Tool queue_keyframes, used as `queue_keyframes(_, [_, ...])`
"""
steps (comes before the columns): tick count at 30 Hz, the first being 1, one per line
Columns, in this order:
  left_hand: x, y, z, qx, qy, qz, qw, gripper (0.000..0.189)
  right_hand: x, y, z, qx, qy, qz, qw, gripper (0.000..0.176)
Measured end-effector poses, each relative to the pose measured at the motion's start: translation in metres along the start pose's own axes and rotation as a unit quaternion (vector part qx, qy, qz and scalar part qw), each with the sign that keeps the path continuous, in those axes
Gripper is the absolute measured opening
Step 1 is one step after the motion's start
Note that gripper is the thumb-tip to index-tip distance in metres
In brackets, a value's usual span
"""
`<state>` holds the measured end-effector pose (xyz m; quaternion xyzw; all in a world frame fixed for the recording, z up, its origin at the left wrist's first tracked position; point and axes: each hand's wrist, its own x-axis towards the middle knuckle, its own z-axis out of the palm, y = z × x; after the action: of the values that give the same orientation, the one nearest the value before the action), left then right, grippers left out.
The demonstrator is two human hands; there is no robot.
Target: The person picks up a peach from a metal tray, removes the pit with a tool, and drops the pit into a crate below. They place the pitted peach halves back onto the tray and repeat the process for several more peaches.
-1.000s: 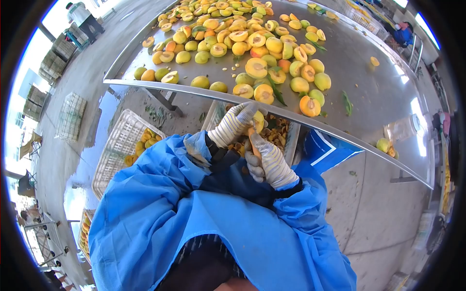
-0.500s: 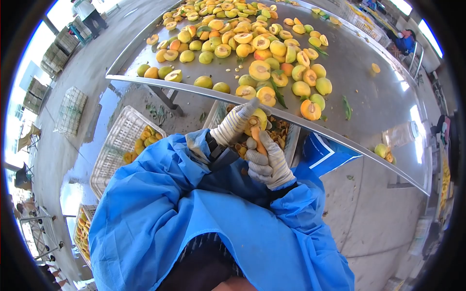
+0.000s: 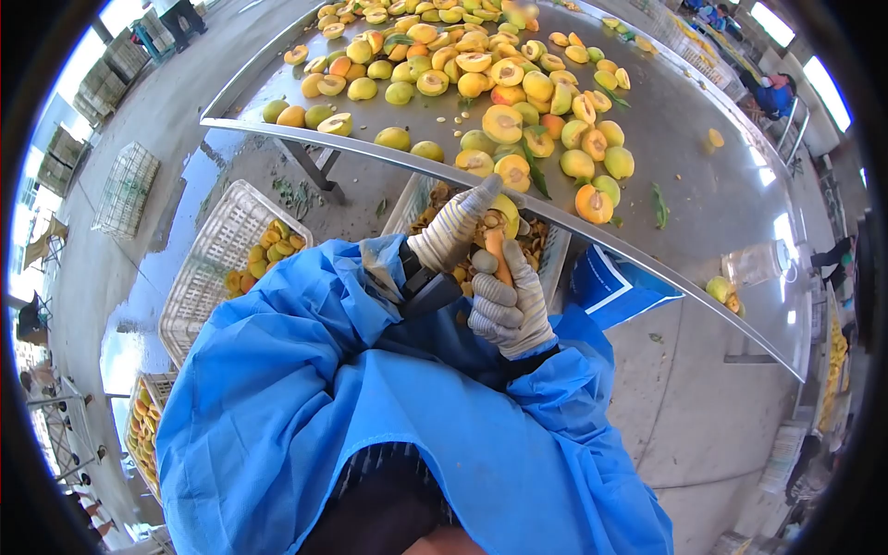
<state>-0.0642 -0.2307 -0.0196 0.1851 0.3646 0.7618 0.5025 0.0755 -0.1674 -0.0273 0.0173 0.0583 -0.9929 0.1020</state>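
Observation:
My left hand [image 3: 450, 231], in a striped work glove, is closed around a yellow peach half [image 3: 506, 211] just in front of the table edge. In my right hand [image 3: 509, 307], also gloved, is a tool with a wooden handle [image 3: 498, 248]. Its upper end meets the cut side of the peach; the working tip is hidden there. Below both hands stands a crate [image 3: 558, 261] with pits and fruit scraps. Many whole and halved peaches [image 3: 502, 123] lie on the metal table [image 3: 684, 240] beyond my hands.
A white crate of peach halves [image 3: 199, 268] stands on the floor at left, with another fruit crate [image 3: 143, 435] behind it. A blue bag [image 3: 615, 291] hangs below the table edge. A clear plastic container [image 3: 754, 264] lies on the table's right. People are in the background.
The view has shifted slightly. Both hands keep their grip, and the tool stays against the peach half, whose cut side now shows a little more.

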Motion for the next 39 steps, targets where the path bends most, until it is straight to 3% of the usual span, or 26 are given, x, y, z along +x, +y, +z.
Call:
queue_keyframes(3, [-0.002,-0.001,0.004,-0.087,-0.004,-0.087,0.992,0.049,-0.002,0.006,0.002,0.012,-0.026,-0.007,1.0,0.044])
queue_keyframes(9, [-0.004,0.001,0.005,-0.025,0.108,0.021,0.994,0.056,-0.015,0.002,0.02,-0.08,0.015,-0.063,0.995,0.043])
queue_keyframes(10, [-0.014,0.009,0.02,-0.071,0.09,0.03,0.993,0.055,-0.018,0.001,0.027,-0.175,0.092,-0.094,0.976,0.043])
queue_keyframes(11, [-0.016,0.01,0.019,-0.029,0.103,0.038,0.994,0.054,-0.02,0.0,0.035,-0.267,0.168,-0.126,0.941,0.042])
queue_keyframes(13, [-0.018,0.008,0.008,0.056,0.127,0.054,0.989,0.053,-0.026,-0.001,0.047,-0.432,0.313,-0.191,0.824,0.041])
queue_keyframes(14, [-0.017,0.003,0.004,0.079,0.111,0.091,0.987,0.052,-0.027,-0.004,0.042,-0.454,0.347,-0.205,0.795,0.04])
queue_keyframes(18, [-0.033,0.005,0.012,0.111,0.08,0.083,0.987,0.052,-0.026,0.003,0.058,-0.564,0.333,-0.239,0.717,0.034])
queue_keyframes(21, [-0.042,0.02,0.012,0.2,0.058,0.159,0.965,0.045,-0.041,0.0,0.075,-0.587,0.312,-0.279,0.693,0.034])
queue_keyframes(23, [-0.053,0.039,0.001,0.137,0.028,0.197,0.97,0.03,-0.067,-0.002,0.093,-0.611,0.306,-0.267,0.68,0.035])
queue_keyframes(25, [-0.077,0.071,-0.026,0.185,0.066,0.196,0.961,0.032,-0.097,-0.01,0.088,-0.636,0.339,-0.254,0.645,0.037])
queue_keyframes(28, [-0.123,0.125,-0.098,0.345,0.193,0.217,0.893,0.035,-0.144,-0.018,0.079,-0.65,0.387,-0.253,0.603,0.038])
queue_keyframes(30, [-0.163,0.151,-0.159,0.501,0.294,0.214,0.786,0.041,-0.179,-0.026,0.056,-0.622,0.425,-0.26,0.605,0.038])
queue_keyframes(31, [-0.188,0.16,-0.177,0.611,0.335,0.221,0.682,0.046,-0.195,-0.024,0.047,-0.59,0.427,-0.284,0.624,0.036])
queue_keyframes(33, [-0.231,0.158,-0.215,0.811,0.45,0.128,0.352,0.057,-0.219,-0.027,0.019,-0.542,0.455,-0.295,0.642,0.03])
queue_keyframes(35, [-0.261,0.146,-0.239,0.817,0.448,0.023,0.362,0.064,-0.242,-0.034,-0.009,-0.49,0.513,-0.29,0.643,0.024])
queue_keyframes(37, [-0.277,0.139,-0.23,0.643,0.369,-0.258,0.62,0.061,-0.265,-0.042,-0.049,-0.451,0.531,-0.303,0.65,0.021])
queue_keyframes(39, [-0.285,0.101,-0.232,0.655,0.236,-0.373,0.613,0.048,-0.273,-0.048,-0.074,-0.404,0.56,-0.317,0.65,0.018])
